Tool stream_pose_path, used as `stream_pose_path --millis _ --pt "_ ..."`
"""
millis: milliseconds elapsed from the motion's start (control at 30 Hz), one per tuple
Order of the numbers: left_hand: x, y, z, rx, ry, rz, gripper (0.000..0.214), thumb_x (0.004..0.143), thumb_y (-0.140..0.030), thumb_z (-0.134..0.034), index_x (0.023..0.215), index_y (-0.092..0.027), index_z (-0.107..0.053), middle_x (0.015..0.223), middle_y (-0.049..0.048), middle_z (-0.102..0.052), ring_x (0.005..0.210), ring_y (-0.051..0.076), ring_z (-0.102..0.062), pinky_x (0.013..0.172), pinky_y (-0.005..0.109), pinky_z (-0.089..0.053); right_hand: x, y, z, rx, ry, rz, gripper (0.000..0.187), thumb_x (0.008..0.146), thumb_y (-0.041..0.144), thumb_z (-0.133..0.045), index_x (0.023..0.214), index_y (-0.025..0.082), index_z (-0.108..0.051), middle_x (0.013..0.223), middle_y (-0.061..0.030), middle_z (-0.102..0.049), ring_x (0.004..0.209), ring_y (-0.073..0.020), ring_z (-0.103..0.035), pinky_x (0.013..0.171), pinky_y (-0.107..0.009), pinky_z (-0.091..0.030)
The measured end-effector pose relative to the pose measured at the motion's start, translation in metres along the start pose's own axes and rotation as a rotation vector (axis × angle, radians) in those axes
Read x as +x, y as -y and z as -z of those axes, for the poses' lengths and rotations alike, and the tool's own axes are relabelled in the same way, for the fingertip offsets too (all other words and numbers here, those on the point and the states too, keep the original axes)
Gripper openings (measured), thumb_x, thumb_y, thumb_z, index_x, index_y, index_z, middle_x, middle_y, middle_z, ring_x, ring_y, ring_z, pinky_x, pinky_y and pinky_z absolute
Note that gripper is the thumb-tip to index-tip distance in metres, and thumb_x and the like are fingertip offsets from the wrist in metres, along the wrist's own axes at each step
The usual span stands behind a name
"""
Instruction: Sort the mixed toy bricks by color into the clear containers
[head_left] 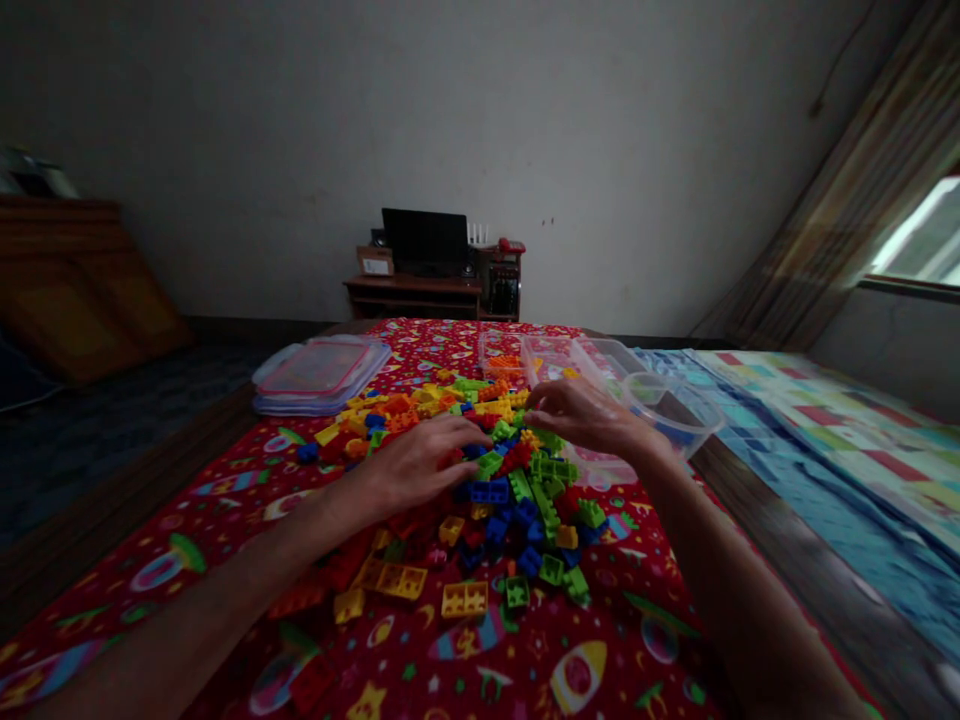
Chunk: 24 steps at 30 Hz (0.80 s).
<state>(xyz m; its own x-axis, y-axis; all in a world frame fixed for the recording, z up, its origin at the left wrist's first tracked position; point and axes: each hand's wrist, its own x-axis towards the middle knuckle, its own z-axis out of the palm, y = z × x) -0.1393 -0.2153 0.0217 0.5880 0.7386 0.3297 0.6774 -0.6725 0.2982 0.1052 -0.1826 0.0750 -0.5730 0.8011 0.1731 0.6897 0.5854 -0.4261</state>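
A heap of plastic toy building bricks (pixel 517 455) in green, blue, yellow, orange and red lies on a red patterned cloth (pixel 525 670). My left hand (pixel 424 462) reaches over its left side, thumb and fingers apart. Beside the left fingertips are a green brick (pixel 490 464) and a blue brick (pixel 489 491). Across the heap, my right hand (pixel 576 412) hovers at the right rear with fingers bent and a gap between thumb and forefinger. Yellow bricks (pixel 495 406) lie close to its fingertips. Loose yellow bricks (pixel 465 600) are spread toward me.
Clear plastic containers (pixel 615 360) stand behind and right of my right hand, one with orange bricks (pixel 504 367) inside. A round clear tub (pixel 675 410) is at the table's right edge. Stacked lids (pixel 322 372) lie at the back left. A bed (pixel 840 440) adjoins the right side.
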Motion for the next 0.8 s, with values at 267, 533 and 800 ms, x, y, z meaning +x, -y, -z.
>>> stream_pose_path --millis 267,533,800 --pt "0.002 0.001 -0.013 -0.113 -0.087 0.155 0.026 0.085 -0.037 -0.055 0.102 -0.021 -0.066 0.101 0.0052 -0.07 0.093 0.021 -0.065 0.085 0.035 -0.051 0.005 0.016 -0.03 0.069 0.012 0.217 0.014 0.088 0.019 -0.054 0.098 0.014 -0.062 0.072 -0.0006 -0.061 0.062 -0.0094 -0.049 0.058 -0.022 -0.032" --pt "0.007 0.006 -0.01 -0.52 -0.242 0.379 0.044 0.072 -0.048 -0.067 0.104 -0.021 -0.056 0.093 0.0048 -0.072 0.086 0.024 -0.069 0.078 0.039 -0.056 0.008 0.018 -0.031 0.216 0.056 0.27 0.014 0.09 0.019 -0.052 0.099 0.015 -0.062 0.089 -0.0049 -0.066 0.075 -0.0116 -0.058 0.066 -0.023 -0.04" --pt "0.009 0.006 -0.007 -0.777 -0.234 0.426 0.057 0.062 -0.054 -0.075 0.103 -0.021 -0.054 0.091 0.0044 -0.071 0.087 0.024 -0.069 0.075 0.038 -0.057 0.007 0.018 -0.033 0.33 0.042 0.29 0.018 0.089 0.027 -0.056 0.102 0.015 -0.06 0.094 -0.0058 -0.069 0.082 -0.0132 -0.062 0.07 -0.025 -0.044"
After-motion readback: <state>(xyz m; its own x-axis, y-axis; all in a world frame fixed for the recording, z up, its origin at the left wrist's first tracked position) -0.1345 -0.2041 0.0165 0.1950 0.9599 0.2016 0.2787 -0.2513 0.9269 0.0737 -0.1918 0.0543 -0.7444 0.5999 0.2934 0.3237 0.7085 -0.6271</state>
